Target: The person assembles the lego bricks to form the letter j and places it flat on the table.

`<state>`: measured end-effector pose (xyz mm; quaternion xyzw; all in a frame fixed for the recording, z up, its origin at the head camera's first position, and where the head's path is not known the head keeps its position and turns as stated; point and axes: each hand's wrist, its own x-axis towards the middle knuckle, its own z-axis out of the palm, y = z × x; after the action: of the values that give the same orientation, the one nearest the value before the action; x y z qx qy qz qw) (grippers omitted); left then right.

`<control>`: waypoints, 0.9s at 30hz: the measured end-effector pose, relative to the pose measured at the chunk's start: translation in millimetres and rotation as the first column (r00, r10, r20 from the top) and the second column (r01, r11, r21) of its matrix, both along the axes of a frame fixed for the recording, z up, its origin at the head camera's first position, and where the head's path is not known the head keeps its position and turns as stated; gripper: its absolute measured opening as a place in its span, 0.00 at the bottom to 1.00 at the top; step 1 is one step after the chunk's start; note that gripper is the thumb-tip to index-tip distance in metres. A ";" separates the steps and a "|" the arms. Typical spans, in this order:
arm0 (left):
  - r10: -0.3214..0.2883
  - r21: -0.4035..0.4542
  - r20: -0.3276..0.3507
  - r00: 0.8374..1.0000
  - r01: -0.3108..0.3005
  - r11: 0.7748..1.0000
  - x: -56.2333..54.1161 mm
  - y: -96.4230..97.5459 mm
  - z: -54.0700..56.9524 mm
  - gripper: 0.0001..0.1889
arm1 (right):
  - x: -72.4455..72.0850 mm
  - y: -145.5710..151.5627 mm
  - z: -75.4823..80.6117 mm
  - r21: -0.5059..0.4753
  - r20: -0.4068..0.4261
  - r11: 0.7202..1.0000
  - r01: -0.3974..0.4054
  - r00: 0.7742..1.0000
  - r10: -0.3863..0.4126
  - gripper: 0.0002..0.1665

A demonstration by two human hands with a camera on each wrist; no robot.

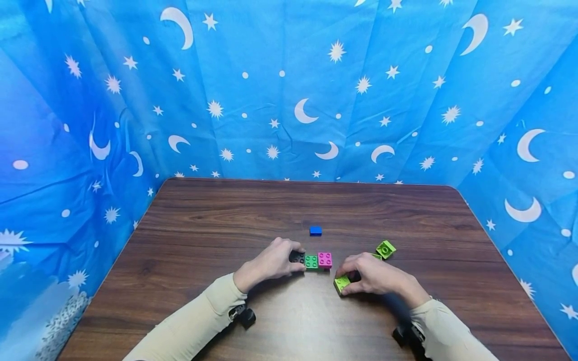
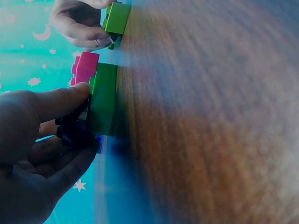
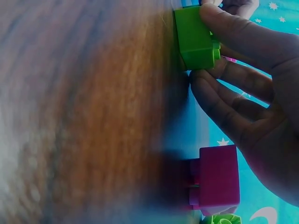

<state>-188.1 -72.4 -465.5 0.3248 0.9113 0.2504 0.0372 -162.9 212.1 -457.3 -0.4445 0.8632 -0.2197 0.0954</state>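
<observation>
My left hand point(image 1: 275, 260) grips a black brick point(image 1: 297, 257) between thumb and fingers. That brick sits at the left end of a green brick point(image 1: 311, 261), whose other end bears a pink brick point(image 1: 324, 259); the left wrist view shows both raised above the green brick point(image 2: 103, 100). To the right, my right hand point(image 1: 372, 275) pinches a lime green brick point(image 1: 341, 285), studs up, close to the table. The lime brick point(image 3: 194, 39) stands apart from the green one. Fingers partly hide the black brick.
A blue brick point(image 1: 315, 231) lies farther back on the wooden table point(image 1: 226, 215). Past my right hand, a lime brick point(image 1: 386, 249) lies hollow side showing, with another lime piece beside it. A magenta brick point(image 3: 218, 179), studs down, is near my right hand. Patterned blue cloth point(image 1: 271, 90) hangs behind.
</observation>
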 end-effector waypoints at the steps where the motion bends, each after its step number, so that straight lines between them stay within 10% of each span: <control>1: 0.000 0.001 0.001 1.000 0.000 1.000 -0.1 -0.1 -0.1 0.21 | 0.0 -0.3 0.2 -0.001 0.001 1.000 0.001 1.000 -0.001 0.18; 27: -0.009 0.017 -0.006 1.000 0.009 1.000 0.6 -0.4 -1.2 0.20 | -4.5 -1.5 1.0 -0.059 -0.027 0.998 0.015 0.999 -0.017 0.16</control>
<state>-187.5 -72.8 -466.7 0.3301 0.9077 0.2568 0.0329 -167.4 210.6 -456.3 -0.4432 0.8611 -0.2395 0.0685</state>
